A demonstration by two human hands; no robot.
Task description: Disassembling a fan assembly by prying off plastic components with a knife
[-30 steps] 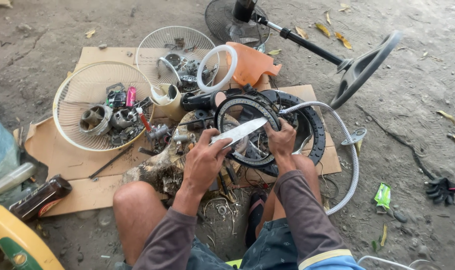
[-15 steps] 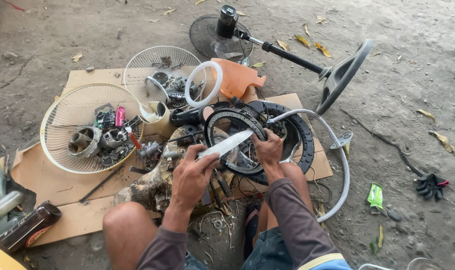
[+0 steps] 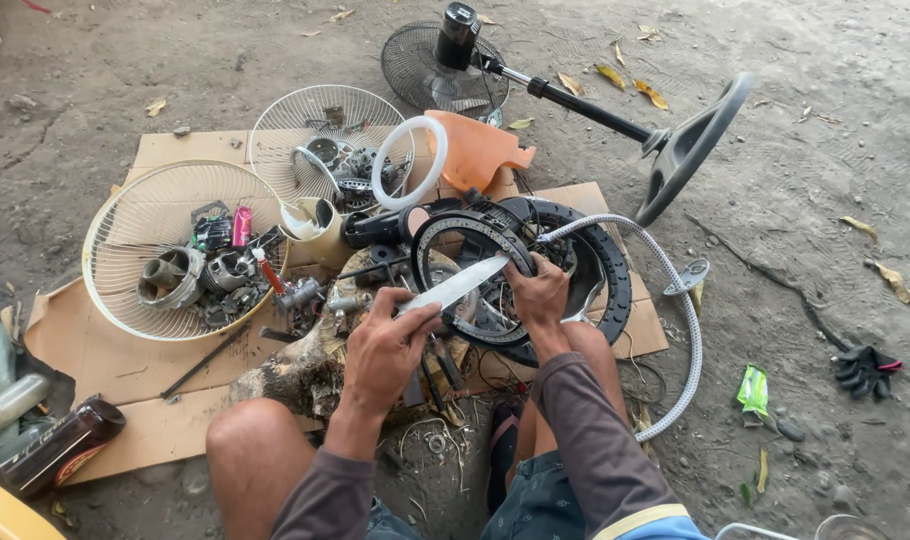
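A wire guard (image 3: 155, 215) full of parts lies at far left. My left hand (image 3: 387, 345) grips the near end of a metal strip (image 3: 455, 285); my right hand (image 3: 540, 293) pinches its far end over the black ring (image 3: 615, 270).

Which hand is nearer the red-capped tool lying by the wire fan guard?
Left. The left hand sits just right of the red-capped tool; the right hand is farther right, on the black ring.
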